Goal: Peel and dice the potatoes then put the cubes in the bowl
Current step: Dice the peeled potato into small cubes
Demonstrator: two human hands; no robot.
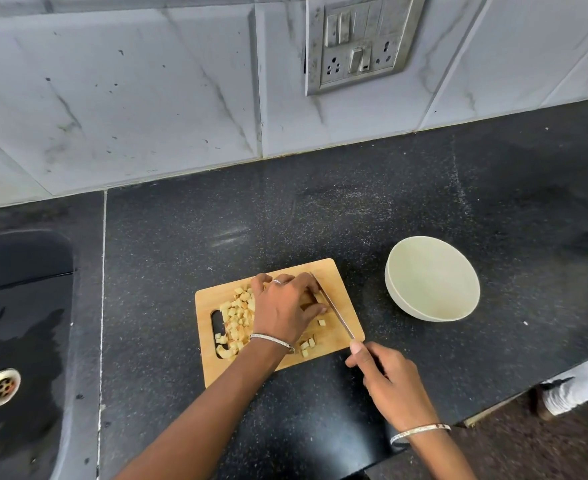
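Your fingers (303,284) on the left hand (282,310) are curled into a claw and press down on the last uncut potato piece (318,298). Only a pale edge of it shows past the knuckles, so you cannot judge from here how much is left. Your right hand (394,386) is wrapped round the handle of the slim steel kitchen knife (334,306), with the forefinger laid forward toward the blade; the handle itself is hidden in the fist. From the head camera, the relation to mind is the blade against those left fingertips. Its long axis runs on a diagonal from the far middle of the pale rectangular wooden chopping board (341,282) down to the near right corner, and it lies just to the right of your curled fingers, very nearly touching them. Keep the tips tucked behind the knuckles as you bring the edge down. The heap of small yellow potato cubes (235,317) sits on the left half of the board, on the far side of your left hand from the knife, with a few stray cubes (308,344) near your wrist. The round cream ceramic bowl (393,271) stands on the black speckled stone counter (320,209) just beside the board's right edge, with nothing in it. It lies nearer your knife hand, so I judge that dicing is almost done and that every cube must yet cross the board rightward.
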